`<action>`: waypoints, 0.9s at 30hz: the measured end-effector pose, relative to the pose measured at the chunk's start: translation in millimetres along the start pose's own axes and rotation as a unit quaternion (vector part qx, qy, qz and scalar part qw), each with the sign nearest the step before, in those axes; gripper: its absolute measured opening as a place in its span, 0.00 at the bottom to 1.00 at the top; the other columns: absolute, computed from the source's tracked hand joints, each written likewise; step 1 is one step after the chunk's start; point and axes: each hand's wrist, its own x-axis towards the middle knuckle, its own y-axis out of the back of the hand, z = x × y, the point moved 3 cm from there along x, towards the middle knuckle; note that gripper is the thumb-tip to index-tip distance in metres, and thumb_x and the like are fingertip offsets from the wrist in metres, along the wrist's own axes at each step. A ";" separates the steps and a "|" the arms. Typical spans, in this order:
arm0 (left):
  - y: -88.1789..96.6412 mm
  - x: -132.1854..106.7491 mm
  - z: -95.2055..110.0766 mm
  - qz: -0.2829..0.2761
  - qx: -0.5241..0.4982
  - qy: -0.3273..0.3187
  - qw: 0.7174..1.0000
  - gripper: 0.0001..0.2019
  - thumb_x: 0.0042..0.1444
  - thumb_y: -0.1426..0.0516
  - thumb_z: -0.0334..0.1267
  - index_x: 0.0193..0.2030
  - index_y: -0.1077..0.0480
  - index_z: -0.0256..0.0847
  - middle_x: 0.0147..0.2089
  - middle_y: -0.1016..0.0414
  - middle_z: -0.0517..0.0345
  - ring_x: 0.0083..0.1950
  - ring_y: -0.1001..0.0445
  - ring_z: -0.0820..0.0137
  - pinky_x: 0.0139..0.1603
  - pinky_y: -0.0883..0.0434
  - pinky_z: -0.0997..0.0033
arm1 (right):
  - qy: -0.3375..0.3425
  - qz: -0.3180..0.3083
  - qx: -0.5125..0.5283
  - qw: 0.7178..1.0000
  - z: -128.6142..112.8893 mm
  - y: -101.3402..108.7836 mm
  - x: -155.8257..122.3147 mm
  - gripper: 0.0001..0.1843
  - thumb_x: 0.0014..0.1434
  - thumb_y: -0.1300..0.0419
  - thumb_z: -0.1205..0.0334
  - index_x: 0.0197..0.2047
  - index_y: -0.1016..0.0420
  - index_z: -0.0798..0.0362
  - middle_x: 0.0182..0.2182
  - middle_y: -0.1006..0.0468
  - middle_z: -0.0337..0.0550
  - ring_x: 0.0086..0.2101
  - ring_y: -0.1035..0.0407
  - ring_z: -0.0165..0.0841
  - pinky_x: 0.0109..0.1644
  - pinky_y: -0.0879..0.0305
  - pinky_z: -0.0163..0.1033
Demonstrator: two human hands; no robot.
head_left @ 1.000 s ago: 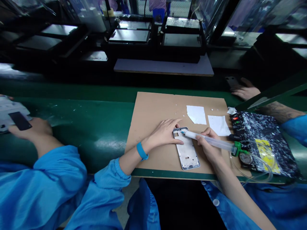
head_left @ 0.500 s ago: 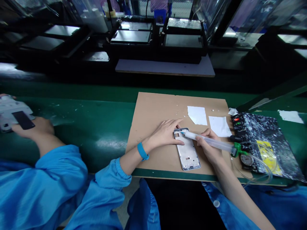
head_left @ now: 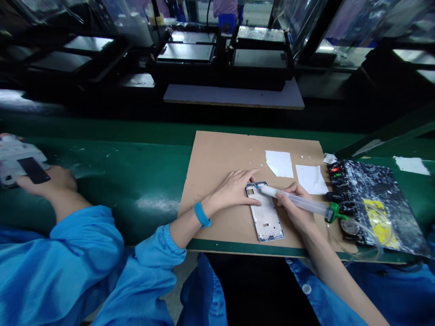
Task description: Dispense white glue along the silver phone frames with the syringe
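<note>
A silver phone frame (head_left: 268,217) lies on a brown cardboard sheet (head_left: 220,156). My left hand (head_left: 234,188) holds it at its upper left, thumb on its face and fingers at the top edge. Around that wrist is a blue band. A translucent dispensing syringe (head_left: 302,202) is gripped in my right hand (head_left: 296,208). It slants down to the left, and its blue needle tip meets the top part of the frame. A green cap at its rear end joins a clear tube.
A paint-spattered dispenser box (head_left: 390,194) with a pressure gauge stands at the right. Two white paper pieces (head_left: 279,163) lie on the cardboard. On the left, a co-worker's hand (head_left: 57,181) holds phone parts (head_left: 33,170). Black trays (head_left: 260,59) stand on a shelf behind.
The rear end of the syringe has shifted slightly to the left along with my right hand. My left hand and the phone frame stay in place.
</note>
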 end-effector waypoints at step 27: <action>-1.1 -0.6 -2.0 0.007 -0.001 -0.002 1.000 0.53 0.57 0.21 0.59 0.83 0.36 0.47 0.67 0.16 0.47 0.72 0.19 0.46 0.78 0.29 0.42 | 0.000 -0.006 -0.001 1.000 0.2 0.4 -1.1 0.31 0.56 0.19 0.31 0.32 0.29 0.43 0.23 0.22 0.37 0.25 0.28 0.37 0.32 0.30 0.42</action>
